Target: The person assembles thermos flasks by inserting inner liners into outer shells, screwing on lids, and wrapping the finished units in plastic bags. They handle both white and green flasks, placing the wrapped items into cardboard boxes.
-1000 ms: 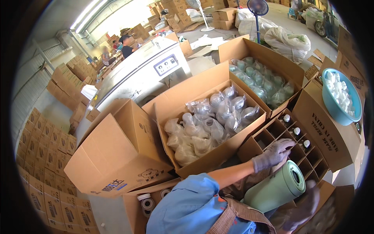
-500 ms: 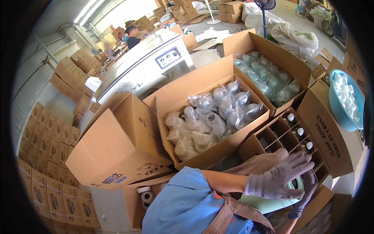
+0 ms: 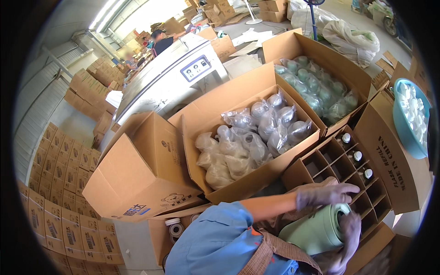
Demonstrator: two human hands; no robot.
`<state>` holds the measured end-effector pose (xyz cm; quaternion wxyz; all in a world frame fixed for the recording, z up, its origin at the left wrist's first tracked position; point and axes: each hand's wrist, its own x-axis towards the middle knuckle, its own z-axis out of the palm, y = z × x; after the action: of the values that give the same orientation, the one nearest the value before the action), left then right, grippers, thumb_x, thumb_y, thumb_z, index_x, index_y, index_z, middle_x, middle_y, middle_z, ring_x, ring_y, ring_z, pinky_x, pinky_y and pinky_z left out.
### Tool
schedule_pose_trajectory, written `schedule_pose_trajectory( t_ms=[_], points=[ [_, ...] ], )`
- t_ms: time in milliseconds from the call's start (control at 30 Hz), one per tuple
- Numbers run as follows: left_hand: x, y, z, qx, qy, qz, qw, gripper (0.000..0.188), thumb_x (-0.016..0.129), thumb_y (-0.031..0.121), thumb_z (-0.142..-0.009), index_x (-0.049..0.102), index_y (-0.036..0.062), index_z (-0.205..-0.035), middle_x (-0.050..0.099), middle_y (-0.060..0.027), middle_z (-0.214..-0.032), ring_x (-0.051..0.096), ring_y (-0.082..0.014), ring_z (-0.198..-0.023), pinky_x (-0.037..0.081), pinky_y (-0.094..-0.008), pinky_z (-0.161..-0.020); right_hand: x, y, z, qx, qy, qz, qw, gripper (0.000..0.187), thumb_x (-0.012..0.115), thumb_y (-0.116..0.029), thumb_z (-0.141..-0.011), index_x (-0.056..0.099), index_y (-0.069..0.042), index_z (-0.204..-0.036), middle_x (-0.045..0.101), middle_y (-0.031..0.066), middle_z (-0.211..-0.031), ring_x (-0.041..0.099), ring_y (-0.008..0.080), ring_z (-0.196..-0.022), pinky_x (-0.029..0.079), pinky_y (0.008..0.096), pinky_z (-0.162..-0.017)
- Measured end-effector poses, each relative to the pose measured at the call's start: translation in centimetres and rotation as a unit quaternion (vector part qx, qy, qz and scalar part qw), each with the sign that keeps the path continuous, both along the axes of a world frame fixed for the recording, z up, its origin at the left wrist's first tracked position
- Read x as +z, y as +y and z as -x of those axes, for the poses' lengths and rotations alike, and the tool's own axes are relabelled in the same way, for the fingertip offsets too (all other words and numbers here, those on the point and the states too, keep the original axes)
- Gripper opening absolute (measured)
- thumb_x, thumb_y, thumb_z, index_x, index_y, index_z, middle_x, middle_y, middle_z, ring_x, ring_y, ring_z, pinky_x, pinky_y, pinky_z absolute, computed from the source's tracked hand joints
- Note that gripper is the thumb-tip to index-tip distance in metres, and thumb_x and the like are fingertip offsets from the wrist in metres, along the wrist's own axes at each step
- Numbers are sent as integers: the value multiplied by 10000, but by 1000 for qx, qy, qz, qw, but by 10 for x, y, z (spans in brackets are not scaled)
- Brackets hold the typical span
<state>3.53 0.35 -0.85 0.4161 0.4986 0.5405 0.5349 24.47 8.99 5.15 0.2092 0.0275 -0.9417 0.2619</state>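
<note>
A pale green flask shell [image 3: 307, 233] lies tilted across my lap, its round open mouth toward the right. My left hand [image 3: 323, 195], in a grey-purple glove, is just above the shell's mouth with fingers stretched out to the right, holding nothing. Gloved as well, my right hand [image 3: 350, 233] is at the mouth's right edge. Its fingers are blurred and partly over the opening, so their grip is unclear. Just beyond my hands is a divided carton [image 3: 316, 160], with several white-capped bottles [image 3: 357, 156] in its far-right cells.
Ahead stands an open carton [image 3: 224, 190] of plastic-wrapped clear rounded pieces [image 3: 247, 142]. Behind it, another carton [image 3: 321, 46] holds wrapped greenish pieces [image 3: 311, 82]. A blue basin [image 3: 405, 133] of white parts is at right. An empty-looking carton [image 3: 123, 176] tilts at left. A person [image 3: 161, 43] is far off.
My left hand has lifted off the shell's rim and drawn back, uncovering the mouth. My right hand has shifted slightly left and down, its fingers at the opening. The shell shows more fully.
</note>
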Motion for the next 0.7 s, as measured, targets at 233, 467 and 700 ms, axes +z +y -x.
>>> schedule_pose_trajectory(
  t_ms=[233, 467, 700],
  points=[
    [89, -47, -31, 155, 246, -139, 947, 540, 540, 349, -1007, 456, -2, -1409, 478, -227, -1410, 453, -298, -1344, 354, -403, -1126, -40, 26, -1, -112, 96, 407, 902, 453, 465, -285, -1008, 546, 16, -1337, 538, 173, -1397, 501, 294, -1311, 377, 410, -1123],
    [59, -7, 15, -42, 89, 53, 994, 429, 574, 278, -966, 538, 12, -1301, 622, -199, -1187, 572, -385, -1126, 462, -420, -948, -26, 4, 0, -70, 16, 433, 898, 825, 438, -667, -951, 528, 58, -1333, 431, 254, -1459, 426, 374, -1357, 325, 483, -1134],
    [25, -13, -16, -62, -157, 54, 984, 796, 467, 529, -1007, 225, -22, -1528, 423, -225, -1471, 398, -293, -1378, 324, -383, -1149, -5, 24, 15, 61, -24, 357, 932, 574, 499, -538, -970, 677, 3, -1037, 552, 175, -1133, 515, 299, -1100, 397, 431, -971]
  ],
)
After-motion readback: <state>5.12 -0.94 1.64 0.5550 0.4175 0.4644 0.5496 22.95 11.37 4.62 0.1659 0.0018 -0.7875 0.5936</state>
